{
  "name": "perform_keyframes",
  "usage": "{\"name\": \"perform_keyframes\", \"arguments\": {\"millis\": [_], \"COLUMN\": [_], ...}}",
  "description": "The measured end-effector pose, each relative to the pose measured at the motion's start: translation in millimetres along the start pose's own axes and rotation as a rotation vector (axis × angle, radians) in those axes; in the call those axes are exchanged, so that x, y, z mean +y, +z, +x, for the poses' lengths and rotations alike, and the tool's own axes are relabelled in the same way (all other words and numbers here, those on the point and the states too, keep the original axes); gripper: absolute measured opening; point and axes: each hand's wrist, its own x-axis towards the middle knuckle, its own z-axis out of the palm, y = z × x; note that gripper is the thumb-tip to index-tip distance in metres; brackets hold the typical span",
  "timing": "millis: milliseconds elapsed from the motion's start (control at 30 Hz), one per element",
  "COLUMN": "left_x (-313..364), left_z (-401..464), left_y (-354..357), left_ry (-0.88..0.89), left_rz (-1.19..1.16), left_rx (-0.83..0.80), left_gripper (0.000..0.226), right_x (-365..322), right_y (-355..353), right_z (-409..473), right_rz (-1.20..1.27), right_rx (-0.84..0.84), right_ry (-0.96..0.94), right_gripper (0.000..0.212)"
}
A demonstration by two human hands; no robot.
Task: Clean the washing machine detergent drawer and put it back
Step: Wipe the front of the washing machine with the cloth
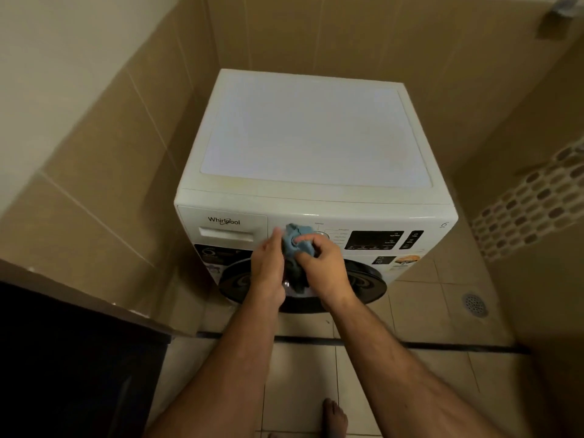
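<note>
Here, seen from above, a person is standing before a white front-loading washer in a tiled corner.

Washing machine: the washing machine [316, 134] is filling the middle of the frame, its dark round door [369, 279] showing below the hands.

Detergent drawer: the detergent drawer [226, 230] is sitting shut in the machine's front panel, left of centre, its handle recess facing the person.

Cloth: a crumpled blue cloth [297, 240] is being held just right of the drawer, in front of the control dial.

Left hand: the left hand [268, 263] is touching the cloth's left edge, fingers fairly straight; whether its grip is closing on the fabric I cannot tell.

Right hand: the right hand [322, 267] is gripping the cloth, thumb and curled fingers bunching it.

Handling: the drawer is likely light, rigid plastic, possibly slick with detergent residue; the recess looks the best place to take hold, pulling straight outward.

Floor: a bare foot [335, 415] is standing on beige tiles at the bottom.
</note>
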Motion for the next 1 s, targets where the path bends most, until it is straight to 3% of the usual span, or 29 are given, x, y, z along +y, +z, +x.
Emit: {"name": "perform_keyframes", "arguments": {"millis": [167,233,367,467,533,633,833,1000], "left_x": [47,59,71,69,62,42,-22,-86], "left_z": [-48,-70,-115,-150,-178,-232,-358,-460], "left_y": [40,60,108,155,193,257,388,473], "left_ry": [-0.02,-0.046,-0.053,0.027,0.083,0.095,0.036,-0.019], "left_rz": [0.03,0.008,0.034,0.032,0.028,0.012,0.039,0.136], "left_rx": [-0.278,-0.335,-0.379,-0.399,-0.429,-0.467,-0.648,-0.853], "left_gripper": [0.053,0.045,0.025,0.032,0.035,0.017,0.012,0.012], "right_x": [-56,-74,-101,-114,-115,-106,-75,-59], "right_y": [-37,-60,-124,-193,-246,-327,-477,-572], "right_z": [-20,-30,-50,-72,-92,-134,-228,-299], "right_rz": [-0.024,-0.051,-0.113,-0.142,-0.148,-0.151,0.09,0.266], "right_rx": [0.044,0.066,0.093,0.086,0.105,0.212,0.416,0.672], "right_ry": [-0.145,-0.16,-0.162,-0.159,-0.131,-0.05,0.008,-0.03], "right_gripper": [0.047,0.054,0.043,0.043,0.054,0.067,0.036,0.034]}}
